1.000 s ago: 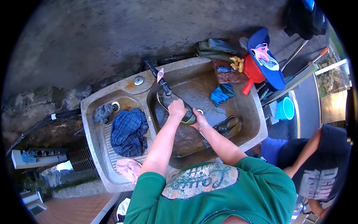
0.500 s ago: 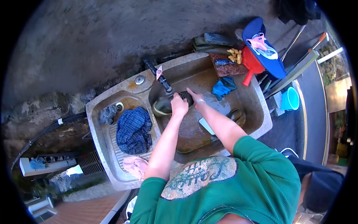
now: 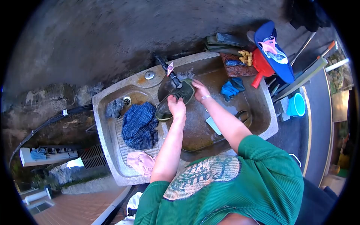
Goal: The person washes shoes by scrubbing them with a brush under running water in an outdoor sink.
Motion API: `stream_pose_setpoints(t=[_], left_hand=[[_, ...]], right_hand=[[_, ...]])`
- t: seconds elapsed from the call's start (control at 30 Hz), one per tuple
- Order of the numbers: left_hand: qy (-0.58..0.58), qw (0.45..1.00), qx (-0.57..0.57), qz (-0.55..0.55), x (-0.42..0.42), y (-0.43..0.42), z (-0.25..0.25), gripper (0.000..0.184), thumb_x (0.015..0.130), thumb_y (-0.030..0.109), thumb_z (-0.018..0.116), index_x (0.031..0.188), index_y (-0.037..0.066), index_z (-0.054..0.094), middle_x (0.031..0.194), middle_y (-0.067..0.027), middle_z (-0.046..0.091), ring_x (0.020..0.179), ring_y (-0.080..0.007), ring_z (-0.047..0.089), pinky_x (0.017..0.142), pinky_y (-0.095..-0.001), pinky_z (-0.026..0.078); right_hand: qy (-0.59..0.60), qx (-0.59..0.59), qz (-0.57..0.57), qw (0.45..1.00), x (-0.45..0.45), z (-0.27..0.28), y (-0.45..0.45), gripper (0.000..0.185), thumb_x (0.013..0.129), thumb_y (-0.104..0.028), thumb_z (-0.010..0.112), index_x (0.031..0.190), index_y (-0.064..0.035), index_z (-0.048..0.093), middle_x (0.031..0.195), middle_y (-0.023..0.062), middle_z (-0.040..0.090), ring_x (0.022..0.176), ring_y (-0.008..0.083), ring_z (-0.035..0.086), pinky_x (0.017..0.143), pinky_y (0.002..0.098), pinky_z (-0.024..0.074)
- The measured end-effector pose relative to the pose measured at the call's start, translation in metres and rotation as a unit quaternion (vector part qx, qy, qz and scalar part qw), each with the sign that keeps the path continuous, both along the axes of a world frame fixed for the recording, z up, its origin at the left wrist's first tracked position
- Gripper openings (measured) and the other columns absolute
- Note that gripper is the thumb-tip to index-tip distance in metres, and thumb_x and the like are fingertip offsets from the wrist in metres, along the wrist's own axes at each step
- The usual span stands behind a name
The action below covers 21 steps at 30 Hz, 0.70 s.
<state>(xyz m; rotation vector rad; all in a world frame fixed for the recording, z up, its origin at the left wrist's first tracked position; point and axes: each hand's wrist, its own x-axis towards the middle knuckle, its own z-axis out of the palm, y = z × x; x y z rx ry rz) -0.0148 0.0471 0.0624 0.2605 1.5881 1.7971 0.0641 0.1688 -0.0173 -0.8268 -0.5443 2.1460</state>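
Observation:
A dark green lace-up shoe (image 3: 184,94) is held in the sink basin under the black tap (image 3: 173,78), with water splashing at its far end. My left hand (image 3: 177,107) grips its near side, thumb and fingers closed on it. My right hand (image 3: 201,91) holds the shoe's right end, fingertips at its edge. Further right in the shallow water lies what looks like a second dark shoe (image 3: 244,118). A pale rectangular object (image 3: 213,125) lies nearer me. Beyond it is a bright blue cloth or glove (image 3: 232,89).
The stone sink's (image 3: 105,150) left compartment holds a blue checked cloth (image 3: 139,125), a grey rag (image 3: 114,108) and a pink cloth (image 3: 141,163). At the back right corner are ginger root (image 3: 246,57), a red dipper (image 3: 262,62) and a blue visor (image 3: 275,56). A turquoise bucket (image 3: 296,104) stands beyond.
The shoe has turned and been raised towards the tap, so its laces show now. Both hands have shifted their hold on it. The camera view has shifted slightly.

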Motion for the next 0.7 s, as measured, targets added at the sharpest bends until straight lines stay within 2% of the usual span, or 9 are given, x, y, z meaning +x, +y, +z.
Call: stream_pose_setpoints(t=[0.1,0.17,0.27,0.3,0.33,0.43,0.5,0.63,0.7], left_hand=[[-0.071,0.995,-0.028,-0.057,0.014,0.003,0.01,0.027,0.076,-0.008,0.054,0.102,-0.001,0.051,0.1,-0.0088,0.062,0.095,-0.0172,0.058,0.084,-0.0265,0.042],[-0.096,0.993,0.019,-0.065,0.029,0.009,0.015,0.019,0.078,0.001,0.06,0.095,0.002,0.052,0.092,-0.0063,0.062,0.088,-0.0158,0.058,0.081,-0.0267,0.043],[-0.183,0.982,0.013,-0.046,0.039,0.018,0.012,0.022,0.083,0.014,0.06,0.099,0.002,0.053,0.091,-0.0055,0.062,0.085,-0.0174,0.059,0.083,-0.0294,0.043],[-0.311,0.947,0.062,-0.058,0.041,0.021,0.013,0.027,0.085,0.022,0.057,0.103,0.002,0.053,0.094,-0.0063,0.062,0.086,-0.019,0.059,0.085,-0.0308,0.044],[-0.432,0.892,0.108,-0.069,0.044,0.022,0.015,0.034,0.088,0.03,0.055,0.108,0.002,0.053,0.097,-0.0071,0.063,0.087,-0.0206,0.06,0.086,-0.0323,0.045],[-0.496,0.835,0.235,-0.048,0.062,0.021,0.032,0.04,0.091,0.038,0.048,0.112,0.003,0.052,0.108,-0.0078,0.059,0.094,-0.0191,0.059,0.083,-0.034,0.048],[-0.501,0.82,0.267,-0.073,0.065,0.026,0.005,0.046,0.093,0.042,0.042,0.111,0.001,0.054,0.102,-0.0093,0.062,0.091,-0.0203,0.061,0.081,-0.0335,0.05],[-0.553,0.721,0.36,-0.213,0.02,-0.005,0.058,0.048,0.091,0.044,0.046,0.112,0.003,0.055,0.108,-0.0122,0.062,0.094,-0.0233,0.061,0.086,-0.0342,0.047],[-0.57,0.66,0.403,-0.278,0.003,-0.022,0.099,0.049,0.09,0.045,0.047,0.113,0.003,0.055,0.11,-0.0137,0.061,0.095,-0.0247,0.06,0.089,-0.0346,0.046]], right_hand=[[0.05,-0.01,-0.017,0.999,0.041,0.005,-0.013,0.047,0.078,-0.003,0.064,0.122,-0.0004,0.05,0.114,0.0109,0.058,0.106,0.0215,0.055,0.092,0.0318,0.0434],[0.02,0.101,-0.118,0.988,0.064,0.02,-0.014,0.048,0.076,0.003,0.063,0.122,0.0003,0.049,0.116,0.0101,0.056,0.107,0.0203,0.054,0.093,0.031,0.0423],[-0.112,0.326,-0.099,0.934,0.082,0.11,-0.022,0.053,0.075,0.01,0.061,0.125,-0.0017,0.047,0.117,0.0097,0.056,0.106,0.0168,0.054,0.094,0.0278,0.0415],[-0.159,0.373,-0.065,0.912,0.081,0.144,-0.032,0.049,0.074,0.007,0.063,0.121,-0.0002,0.051,0.119,0.0094,0.055,0.108,0.0175,0.053,0.095,0.0286,0.0413],[-0.221,0.453,-0.055,0.862,0.078,0.17,-0.045,0.046,0.072,0.006,0.064,0.117,-0.0005,0.054,0.117,0.0098,0.057,0.109,0.0194,0.053,0.094,0.0304,0.0419],[-0.339,0.691,-0.026,0.638,0.067,0.234,-0.085,0.038,0.066,0.003,0.065,0.104,-0.003,0.064,0.112,0.0116,0.061,0.108,0.0257,0.057,0.093,0.0345,0.044],[-0.311,0.782,-0.019,0.54,0.061,0.254,-0.104,0.035,0.066,-0.003,0.065,0.101,-0.0042,0.065,0.109,0.0109,0.062,0.106,0.0271,0.058,0.092,0.0374,0.0448],[-0.263,0.868,-0.032,0.42,0.054,0.268,-0.133,0.033,0.069,-0.009,0.064,0.102,-0.0081,0.064,0.111,0.0082,0.06,0.105,0.0242,0.058,0.092,0.0414,0.0444],[-0.22,0.866,-0.093,0.44,0.054,0.264,-0.14,0.032,0.07,-0.014,0.069,0.102,-0.0092,0.063,0.111,0.0074,0.06,0.103,0.0232,0.057,0.091,0.0414,0.0447]])
